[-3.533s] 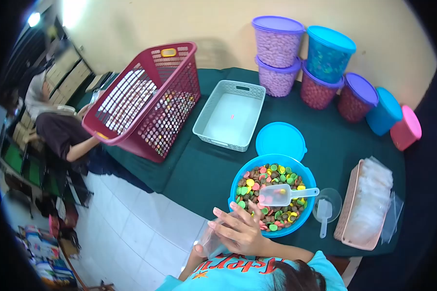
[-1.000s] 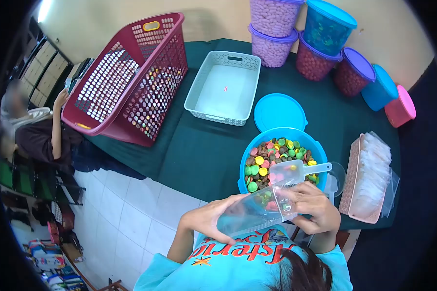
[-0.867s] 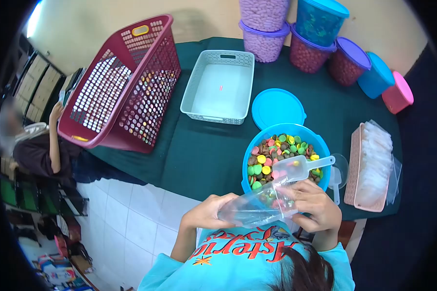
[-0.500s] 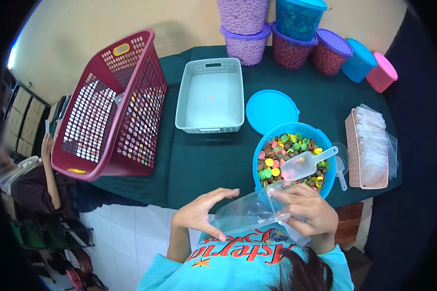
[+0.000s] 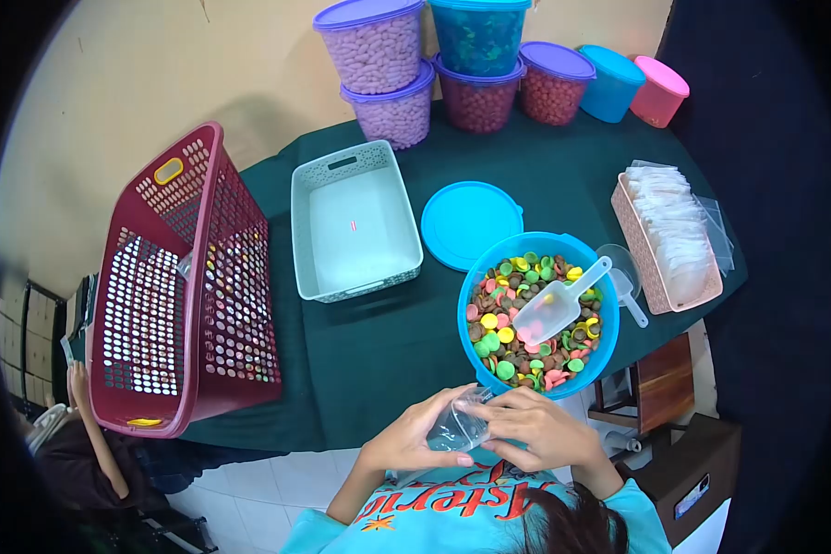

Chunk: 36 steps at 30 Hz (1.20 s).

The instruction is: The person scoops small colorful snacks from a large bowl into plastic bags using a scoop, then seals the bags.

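Between my two hands is a clear plastic bag (image 5: 458,427), held near my chest at the table's front edge. My left hand (image 5: 414,434) curls round the bag's left side. The fingers of my right hand (image 5: 537,429) grip its upper right, and some fingertips are hidden by the plastic. Just beyond my hands stands a blue tub (image 5: 608,355) filled with colourful round candies (image 5: 529,367) in brown, yellow, green and pink. A translucent scoop (image 5: 547,312) lies on top of the candies, its handle towards the upper right.
A blue lid (image 5: 472,224) and a pale green basket (image 5: 307,268) lie left of the tub. A tall maroon basket (image 5: 235,342) stands further left. Right are a second scoop (image 5: 630,294) and a pink basket (image 5: 651,268) of plastic bags (image 5: 667,222). Lidded containers (image 5: 480,106) line the back. Another person's arm (image 5: 100,425) shows far left.
My left hand has moved in and closed round the bag, which now looks bunched between both hands instead of stretched out. The view has shifted, and the tub shows more fully.
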Available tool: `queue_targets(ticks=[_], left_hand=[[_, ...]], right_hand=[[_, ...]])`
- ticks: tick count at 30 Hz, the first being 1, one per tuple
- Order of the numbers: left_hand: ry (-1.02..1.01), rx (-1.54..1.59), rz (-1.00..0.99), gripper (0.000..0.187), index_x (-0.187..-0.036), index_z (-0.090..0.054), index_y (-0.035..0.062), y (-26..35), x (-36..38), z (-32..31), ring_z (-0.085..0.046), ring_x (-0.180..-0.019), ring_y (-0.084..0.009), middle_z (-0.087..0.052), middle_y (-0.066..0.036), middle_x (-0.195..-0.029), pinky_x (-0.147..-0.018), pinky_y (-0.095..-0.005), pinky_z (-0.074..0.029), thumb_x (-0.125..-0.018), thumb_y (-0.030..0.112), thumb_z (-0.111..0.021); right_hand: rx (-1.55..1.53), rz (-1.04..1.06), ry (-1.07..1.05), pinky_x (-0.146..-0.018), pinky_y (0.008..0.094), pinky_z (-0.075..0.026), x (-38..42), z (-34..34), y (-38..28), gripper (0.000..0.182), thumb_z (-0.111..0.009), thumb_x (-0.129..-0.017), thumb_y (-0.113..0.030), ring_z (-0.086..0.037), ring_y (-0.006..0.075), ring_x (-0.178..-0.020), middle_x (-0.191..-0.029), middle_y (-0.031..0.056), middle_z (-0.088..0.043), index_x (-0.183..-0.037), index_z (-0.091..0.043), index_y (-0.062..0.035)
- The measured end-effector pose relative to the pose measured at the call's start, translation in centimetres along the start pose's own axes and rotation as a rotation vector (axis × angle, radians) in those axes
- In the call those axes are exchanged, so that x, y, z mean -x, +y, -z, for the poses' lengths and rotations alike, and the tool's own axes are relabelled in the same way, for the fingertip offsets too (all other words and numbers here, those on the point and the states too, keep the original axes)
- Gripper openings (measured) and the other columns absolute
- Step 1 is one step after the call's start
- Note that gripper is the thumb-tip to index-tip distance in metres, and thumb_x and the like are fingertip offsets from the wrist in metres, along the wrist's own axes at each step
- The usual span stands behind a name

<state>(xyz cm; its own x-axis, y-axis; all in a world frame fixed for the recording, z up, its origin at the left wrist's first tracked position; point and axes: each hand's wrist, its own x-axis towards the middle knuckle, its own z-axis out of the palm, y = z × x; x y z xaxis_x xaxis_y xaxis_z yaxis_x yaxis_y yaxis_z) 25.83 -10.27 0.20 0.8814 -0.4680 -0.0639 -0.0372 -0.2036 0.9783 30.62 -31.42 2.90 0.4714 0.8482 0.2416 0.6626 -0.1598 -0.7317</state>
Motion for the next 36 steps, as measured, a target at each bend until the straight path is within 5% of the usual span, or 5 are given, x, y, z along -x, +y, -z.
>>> queue_targets(ticks=[8, 15, 25, 33, 36], left_hand=[[0.335, 0.153, -0.164, 0.09, -0.129, -0.03, -0.0004, 0.2, 0.6, 0.8, -0.04, -0.119, -0.0271, -0.043, -0.02, -0.126, -0.1, -0.0367, -0.028, -0.057, 0.022, -0.079], [0.583, 0.143, -0.295, 0.102, -0.128, -0.031, -0.0037, -0.5, 0.5, -0.6, -0.043, -0.116, -0.0283, -0.044, -0.022, -0.124, -0.099, -0.0374, -0.029, -0.046, 0.025, -0.083], [0.787, 0.175, -0.242, 0.104, -0.128, -0.031, -0.0039, -0.6, -1.7, -4.1, -0.043, -0.116, -0.0297, -0.044, -0.021, -0.123, -0.099, -0.0391, -0.029, -0.045, 0.033, -0.083], [1.013, 0.154, -0.165, 0.104, -0.127, -0.034, -0.003, 0.2, -1.4, -7.3, -0.044, -0.115, -0.0293, -0.046, -0.02, -0.122, -0.099, -0.0398, -0.029, -0.044, 0.037, -0.082], [1.055, 0.144, -0.135, 0.103, -0.127, -0.034, -0.0029, 0.1, -0.9, -8.3, -0.044, -0.115, -0.0291, -0.046, -0.02, -0.122, -0.099, -0.0401, -0.029, -0.044, 0.037, -0.082]], right_hand=[[0.299, -0.167, 0.439, -0.086, 0.0389, -0.035, -0.5, 9.1, 3.4, 0.016, -0.064, -0.07, -0.011, -0.049, 0.0284, -0.099, -0.113, 0.0113, -0.053, -0.083, -0.058, -0.0046], [0.761, -0.268, 0.075, -0.093, 0.0412, -0.026, -0.7, 12.2, 8.5, 0.032, -0.064, -0.07, -0.028, -0.038, 0.0274, -0.109, -0.107, 0.0128, -0.048, -0.085, -0.06, 0.0004], [0.506, -0.272, 0.219, -0.089, 0.0407, -0.035, 1.7, 16.7, 13.5, 0.051, -0.064, -0.072, -0.034, -0.043, 0.0358, -0.106, -0.116, 0.0203, -0.045, -0.107, -0.049, 0.0001], [-0.49, -0.527, 0.248, -0.101, 0.0344, -0.024, 2.8, 12.1, 16.0, 0.05, -0.039, -0.091, -0.031, -0.032, 0.0283, -0.124, -0.13, 0.0197, -0.037, -0.128, -0.034, 0.0029], [-0.118, -0.444, 0.457, -0.103, 0.0337, -0.021, 2.3, 11.3, 15.5, 0.05, -0.036, -0.092, -0.029, -0.026, 0.0272, -0.127, -0.135, 0.0189, -0.03, -0.131, -0.03, 0.0012]])
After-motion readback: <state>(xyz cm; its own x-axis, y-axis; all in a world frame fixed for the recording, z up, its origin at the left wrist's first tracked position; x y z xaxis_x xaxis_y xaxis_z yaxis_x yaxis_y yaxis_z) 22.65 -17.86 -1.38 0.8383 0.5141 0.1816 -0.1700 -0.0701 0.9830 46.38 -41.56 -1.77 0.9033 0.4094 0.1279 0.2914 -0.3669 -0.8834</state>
